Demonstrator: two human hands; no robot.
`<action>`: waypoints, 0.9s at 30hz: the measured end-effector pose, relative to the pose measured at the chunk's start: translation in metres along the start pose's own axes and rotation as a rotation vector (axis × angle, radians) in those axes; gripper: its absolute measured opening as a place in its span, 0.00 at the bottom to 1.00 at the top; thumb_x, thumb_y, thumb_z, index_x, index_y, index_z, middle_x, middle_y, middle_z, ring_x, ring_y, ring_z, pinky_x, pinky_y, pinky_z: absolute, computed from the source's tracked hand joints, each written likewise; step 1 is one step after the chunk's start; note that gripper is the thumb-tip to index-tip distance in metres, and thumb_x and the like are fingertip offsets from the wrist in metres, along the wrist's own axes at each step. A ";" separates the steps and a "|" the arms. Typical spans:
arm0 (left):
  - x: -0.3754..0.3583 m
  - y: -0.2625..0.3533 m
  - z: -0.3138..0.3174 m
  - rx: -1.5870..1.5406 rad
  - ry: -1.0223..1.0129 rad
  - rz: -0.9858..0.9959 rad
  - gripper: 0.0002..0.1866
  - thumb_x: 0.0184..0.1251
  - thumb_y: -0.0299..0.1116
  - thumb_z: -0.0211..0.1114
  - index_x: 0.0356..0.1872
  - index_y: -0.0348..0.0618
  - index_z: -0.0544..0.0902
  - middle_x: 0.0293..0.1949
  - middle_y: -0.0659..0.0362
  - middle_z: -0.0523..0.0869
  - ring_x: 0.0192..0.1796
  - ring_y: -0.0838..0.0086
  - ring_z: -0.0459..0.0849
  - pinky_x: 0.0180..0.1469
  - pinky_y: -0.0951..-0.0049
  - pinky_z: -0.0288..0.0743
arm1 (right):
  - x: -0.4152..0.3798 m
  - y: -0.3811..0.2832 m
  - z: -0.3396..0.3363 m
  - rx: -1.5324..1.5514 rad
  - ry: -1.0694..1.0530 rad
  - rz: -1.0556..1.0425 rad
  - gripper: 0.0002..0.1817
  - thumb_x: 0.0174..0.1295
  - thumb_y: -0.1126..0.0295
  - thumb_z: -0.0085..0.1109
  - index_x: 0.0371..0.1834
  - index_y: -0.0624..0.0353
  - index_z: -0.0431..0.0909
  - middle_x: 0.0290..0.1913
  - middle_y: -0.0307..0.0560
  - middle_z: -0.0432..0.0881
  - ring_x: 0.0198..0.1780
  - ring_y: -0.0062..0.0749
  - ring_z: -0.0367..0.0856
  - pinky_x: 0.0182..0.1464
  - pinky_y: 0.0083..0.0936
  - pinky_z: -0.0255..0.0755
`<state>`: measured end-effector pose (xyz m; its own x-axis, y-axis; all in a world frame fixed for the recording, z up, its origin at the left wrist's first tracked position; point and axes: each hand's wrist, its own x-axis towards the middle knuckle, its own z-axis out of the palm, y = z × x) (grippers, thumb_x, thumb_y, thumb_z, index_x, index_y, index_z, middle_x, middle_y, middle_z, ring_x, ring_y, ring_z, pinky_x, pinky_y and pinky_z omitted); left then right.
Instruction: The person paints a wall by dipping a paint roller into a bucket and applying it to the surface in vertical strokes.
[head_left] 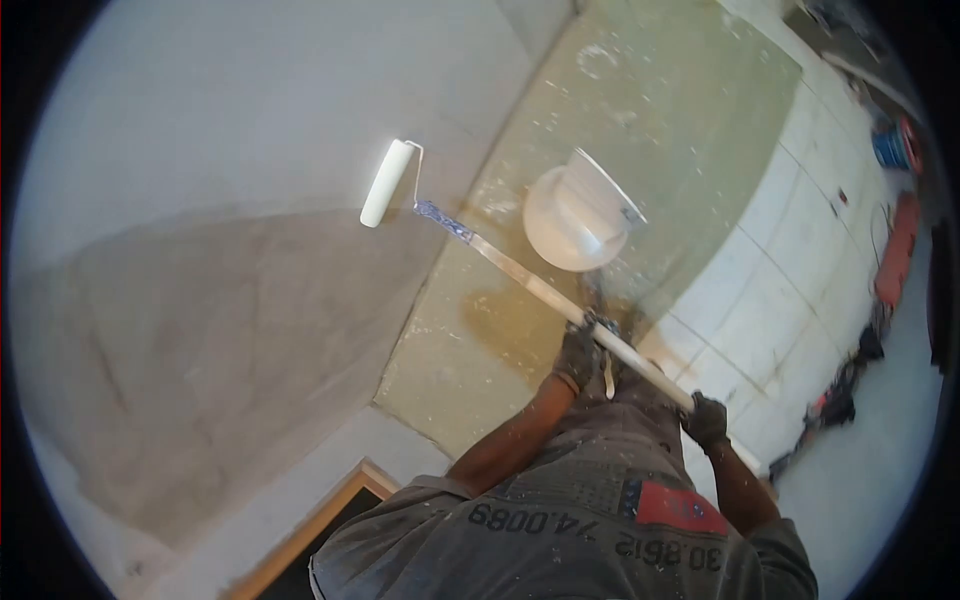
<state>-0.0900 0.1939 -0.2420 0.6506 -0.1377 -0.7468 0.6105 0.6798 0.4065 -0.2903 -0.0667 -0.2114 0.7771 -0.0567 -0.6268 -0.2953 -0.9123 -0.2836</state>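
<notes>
My left hand [575, 352] and right hand [707, 420] grip the pole [545, 292] of the paint roller [383, 187]. Its head sits by the wall [200, 310], past the green floor's [680, 130] edge, a gap separating it from the white bucket [570, 225].

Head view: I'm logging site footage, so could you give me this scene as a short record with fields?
Tool: white roller on a long pole
Left hand: closed around the pole, partway along
Right hand: closed around its near end
Wall: pale above, darker below
Bucket: pale, on the spattered greenish floor covering
Right of the covering: white tiles
Unclear: whether the roller touches the wall
</notes>
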 end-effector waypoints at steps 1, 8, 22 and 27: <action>-0.012 0.000 0.006 -0.020 -0.014 0.009 0.09 0.79 0.36 0.56 0.39 0.42 0.72 0.34 0.57 0.78 0.38 0.69 0.80 0.47 0.61 0.81 | -0.001 0.007 0.004 0.003 0.021 -0.040 0.23 0.55 0.47 0.68 0.35 0.55 0.73 0.24 0.54 0.82 0.29 0.55 0.83 0.33 0.49 0.75; -0.117 0.077 0.084 0.474 0.009 0.448 0.09 0.77 0.29 0.57 0.51 0.39 0.71 0.42 0.57 0.81 0.45 0.70 0.83 0.49 0.67 0.81 | 0.027 0.011 0.036 0.075 0.384 -0.395 0.31 0.53 0.48 0.68 0.48 0.67 0.79 0.22 0.57 0.81 0.24 0.54 0.82 0.31 0.47 0.75; -0.044 0.119 0.123 0.289 -0.244 1.237 0.12 0.79 0.33 0.56 0.56 0.40 0.69 0.33 0.63 0.76 0.30 0.77 0.78 0.31 0.72 0.80 | 0.159 -0.096 -0.019 0.537 0.455 -0.755 0.19 0.57 0.57 0.67 0.36 0.64 0.79 0.22 0.61 0.80 0.25 0.61 0.81 0.30 0.49 0.73; -0.091 0.212 0.185 0.329 -0.258 1.315 0.13 0.78 0.35 0.57 0.55 0.42 0.70 0.30 0.62 0.77 0.27 0.78 0.78 0.29 0.73 0.78 | 0.163 -0.166 -0.099 0.520 0.525 -0.808 0.20 0.57 0.53 0.68 0.30 0.61 0.77 0.19 0.57 0.79 0.22 0.58 0.81 0.27 0.48 0.74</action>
<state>0.0635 0.2176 0.0092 0.8685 0.3142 0.3834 -0.4590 0.2176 0.8614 -0.0598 0.0358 -0.1947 0.9506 0.2031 0.2346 0.3057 -0.4826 -0.8207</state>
